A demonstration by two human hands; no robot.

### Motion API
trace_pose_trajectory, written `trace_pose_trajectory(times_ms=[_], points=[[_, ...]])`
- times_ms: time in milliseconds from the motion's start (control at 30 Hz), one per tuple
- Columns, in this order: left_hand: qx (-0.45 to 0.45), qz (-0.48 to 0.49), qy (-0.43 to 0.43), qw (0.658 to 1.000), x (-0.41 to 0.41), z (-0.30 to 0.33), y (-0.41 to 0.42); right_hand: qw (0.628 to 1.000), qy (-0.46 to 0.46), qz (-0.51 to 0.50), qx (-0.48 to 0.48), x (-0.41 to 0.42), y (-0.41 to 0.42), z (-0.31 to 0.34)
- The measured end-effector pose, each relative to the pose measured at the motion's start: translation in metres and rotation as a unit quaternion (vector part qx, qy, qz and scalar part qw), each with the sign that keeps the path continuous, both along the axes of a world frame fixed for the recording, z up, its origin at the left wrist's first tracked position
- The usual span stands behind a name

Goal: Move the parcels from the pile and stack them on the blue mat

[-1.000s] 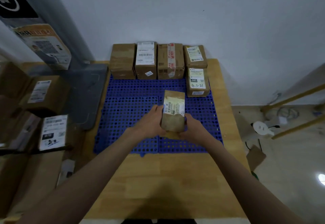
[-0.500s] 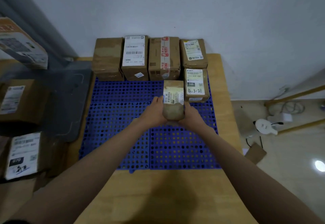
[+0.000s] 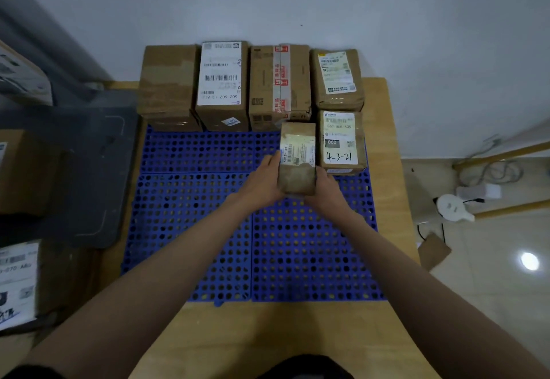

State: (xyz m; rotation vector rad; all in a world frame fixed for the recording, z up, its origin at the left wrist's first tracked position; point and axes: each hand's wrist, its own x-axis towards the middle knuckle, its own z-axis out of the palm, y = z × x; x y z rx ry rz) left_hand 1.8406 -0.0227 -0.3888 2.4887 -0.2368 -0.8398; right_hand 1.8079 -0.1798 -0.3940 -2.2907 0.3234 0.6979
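Clamping the small parcel [image 3: 297, 160] between left hand [image 3: 263, 181] and right hand [image 3: 326, 189], fingers curled on its sides, we square it beside the labelled box [image 3: 340, 142] on the blue mat [image 3: 193, 215].

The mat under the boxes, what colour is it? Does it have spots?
Blue mat, covered in rows of round holes, seen in the head view.

Small brown cardboard parcel [image 3: 297, 160] now farther back on the blue perforated mat [image 3: 226, 230], just beside the "4-3-21" labelled box [image 3: 341, 142], both hands advanced with it.
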Motion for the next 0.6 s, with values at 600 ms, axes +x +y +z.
trace_pose_trajectory(times_ms=[600], points=[[0.202,-0.115,0.005,0.973,-0.046,0.056,0.039,0.971,-0.008,0.189,-0.146,-0.047,-0.005,0.072]])
